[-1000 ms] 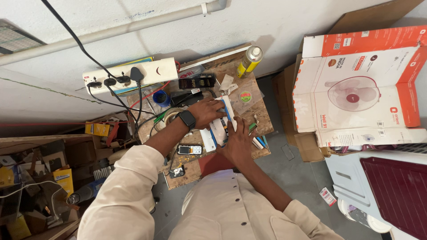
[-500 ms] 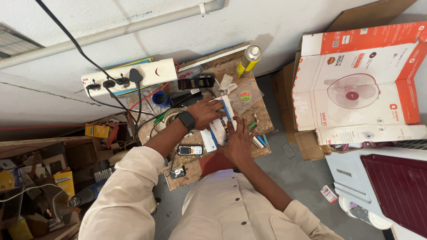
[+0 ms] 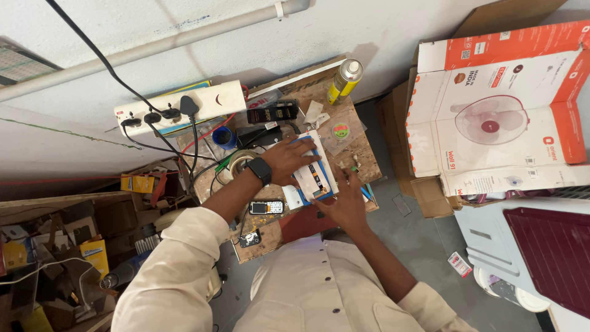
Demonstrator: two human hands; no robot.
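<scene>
Resting flat on a white-and-blue device (image 3: 314, 175) at bench (image 3: 359, 157) centre, the left hand (image 3: 289, 161) was noted, fingers spread, nothing gripped. The right hand (image 3: 345, 200), at 5 o'clock of the device, lay open, palm down. Risk judged: spray can (image 3: 345, 80) at 1 o'clock toppled, or small handset (image 3: 266, 208) at 8 o'clock knocked off the crowded edge.

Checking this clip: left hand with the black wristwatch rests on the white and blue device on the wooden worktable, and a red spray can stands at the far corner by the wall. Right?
Not quite: the spray can is yellow, not red, as the head view shows. The rest holds: the left hand, with the black wristwatch, rests on the white and blue device on the wooden worktable.
</scene>
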